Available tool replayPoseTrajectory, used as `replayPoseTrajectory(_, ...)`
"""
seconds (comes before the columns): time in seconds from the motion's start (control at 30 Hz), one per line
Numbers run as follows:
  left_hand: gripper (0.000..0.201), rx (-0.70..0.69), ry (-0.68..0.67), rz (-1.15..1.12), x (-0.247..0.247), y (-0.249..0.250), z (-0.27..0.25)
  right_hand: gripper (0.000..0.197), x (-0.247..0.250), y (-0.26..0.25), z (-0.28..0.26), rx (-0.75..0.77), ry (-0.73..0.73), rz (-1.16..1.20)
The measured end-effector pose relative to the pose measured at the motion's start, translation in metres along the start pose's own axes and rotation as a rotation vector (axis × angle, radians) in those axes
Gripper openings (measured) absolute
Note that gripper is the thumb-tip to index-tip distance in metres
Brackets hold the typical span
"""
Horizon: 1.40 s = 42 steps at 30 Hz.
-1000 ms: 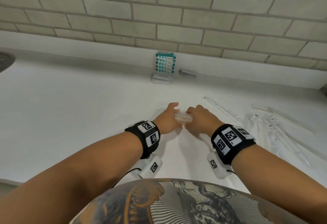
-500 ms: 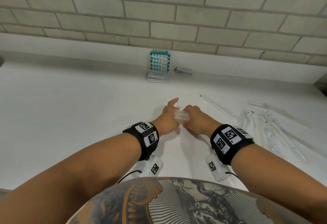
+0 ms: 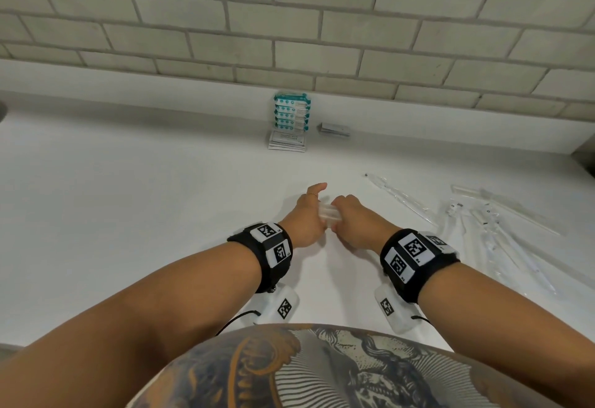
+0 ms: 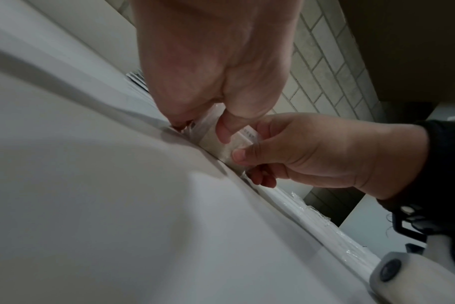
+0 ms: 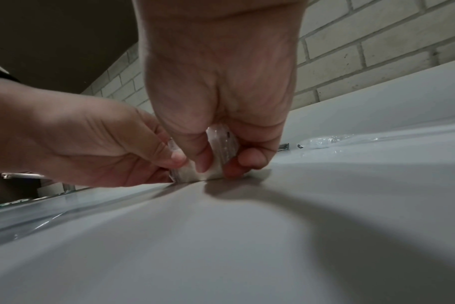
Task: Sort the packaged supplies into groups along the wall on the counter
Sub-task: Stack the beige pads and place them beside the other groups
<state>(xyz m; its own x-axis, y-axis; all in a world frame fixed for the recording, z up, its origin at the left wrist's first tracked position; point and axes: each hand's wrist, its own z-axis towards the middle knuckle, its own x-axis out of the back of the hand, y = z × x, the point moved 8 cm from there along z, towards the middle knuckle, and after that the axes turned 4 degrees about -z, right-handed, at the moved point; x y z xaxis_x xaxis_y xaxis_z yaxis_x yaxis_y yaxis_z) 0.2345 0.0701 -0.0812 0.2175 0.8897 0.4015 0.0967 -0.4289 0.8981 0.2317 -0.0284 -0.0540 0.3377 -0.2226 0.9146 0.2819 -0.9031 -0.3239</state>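
A small stack of clear-wrapped packets (image 3: 328, 213) stands on edge on the white counter (image 3: 128, 214), mid-way out from the wall. My left hand (image 3: 306, 214) grips its left end, thumb raised, and my right hand (image 3: 351, 214) pinches its right end. In the left wrist view my left hand (image 4: 203, 127) pinches the packets (image 4: 216, 148) from above while the right hand (image 4: 312, 150) holds them from the side. Seen from the right wrist, my right hand (image 5: 225, 164) clamps the packets (image 5: 225, 144) against the counter, and the left hand (image 5: 91, 139) holds their other end.
Against the wall stand a stack of teal-and-white packs (image 3: 292, 113), flat white packets (image 3: 286, 140) in front of them, and small grey packets (image 3: 335, 129) to their right. Several long clear-wrapped items (image 3: 483, 224) lie loose at the right.
Both hands stay on the packets at the same spot on the counter; only the head view has shifted slightly.
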Motion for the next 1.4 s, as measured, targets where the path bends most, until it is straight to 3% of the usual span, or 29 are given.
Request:
replayPoseTrajectory(0.17,0.077,-0.046,-0.055,0.073,0.004,0.002,-0.005,0.022,0.008,-0.003,-0.004,0.011,-0.028,-0.053)
replayPoseTrajectory(0.27,0.071,-0.065,-0.117,0.195,0.009,0.006,-0.006,0.015,0.021,-0.010,-0.004,0.061,-0.007,-0.188)
replayPoseTrajectory(0.33,0.070,-0.071,-0.153,0.232,0.014,0.011,-0.004,0.009,0.027,-0.013,-0.001,0.089,-0.026,-0.158)
replayPoseTrajectory(0.43,0.071,-0.086,-0.142,0.215,0.029,0.028,0.009,0.019,0.039,-0.008,0.009,0.078,-0.008,-0.018)
replayPoseTrajectory(0.53,0.070,-0.114,-0.001,0.007,0.050,0.045,0.033,0.028,0.059,0.008,0.028,0.004,0.117,0.201)
replayPoseTrajectory(0.6,0.068,-0.056,0.085,-0.202,0.055,0.046,0.053,0.025,0.071,0.021,0.042,-0.056,0.187,0.445)
replayPoseTrajectory(0.67,0.059,0.070,0.086,-0.412,0.046,0.040,0.072,0.023,0.077,0.031,0.057,-0.103,0.225,0.690)
replayPoseTrajectory(0.77,0.044,0.151,0.089,-0.505,0.037,0.035,0.101,0.021,0.071,0.046,0.086,-0.171,0.201,0.911)
replayPoseTrajectory(0.9,0.020,0.172,0.228,-0.446,0.048,0.029,0.139,0.026,0.057,0.061,0.129,-0.277,0.133,1.097)
replayPoseTrajectory(1.03,0.021,0.152,0.312,-0.257,0.058,0.034,0.170,0.022,0.061,0.081,0.167,-0.467,0.151,1.071)
replayPoseTrajectory(1.13,0.037,0.173,0.302,-0.058,0.057,0.034,0.187,0.014,0.058,0.093,0.187,-0.533,0.138,1.014)
replayPoseTrajectory(1.2,0.034,0.220,0.272,0.008,0.055,0.027,0.196,0.009,0.056,0.098,0.194,-0.557,0.142,0.969)
replayPoseTrajectory(1.4,0.036,0.263,0.224,0.177,0.050,0.025,0.203,0.020,0.054,0.105,0.202,-0.561,0.138,0.884)
